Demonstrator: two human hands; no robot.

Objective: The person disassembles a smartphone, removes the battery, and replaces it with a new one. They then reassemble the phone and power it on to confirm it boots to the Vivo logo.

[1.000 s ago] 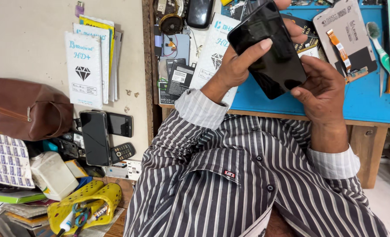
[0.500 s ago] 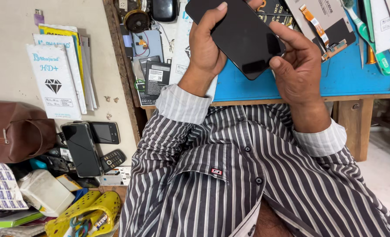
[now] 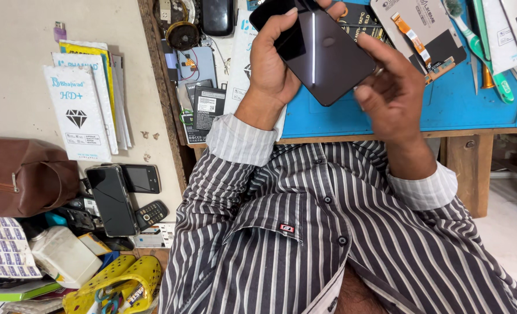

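While left hand (image 3: 276, 64) grips phone (image 3: 316, 49) edge, right hand (image 3: 389, 87) alongside.

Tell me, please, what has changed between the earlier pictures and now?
The dark phone was turned: a second ago its long side ran steeply up and down, now it lies flatter and catches a bright streak of light. The left hand still grips its left edge, and the right hand stays at its right edge. Nothing was let go. The phones on the side shelf and the blue mat stayed as they were.

Dark phone (image 3: 319, 52) between both hands (image 3: 273, 64), perhaps screen-side up, above blue mat (image 3: 462, 104)
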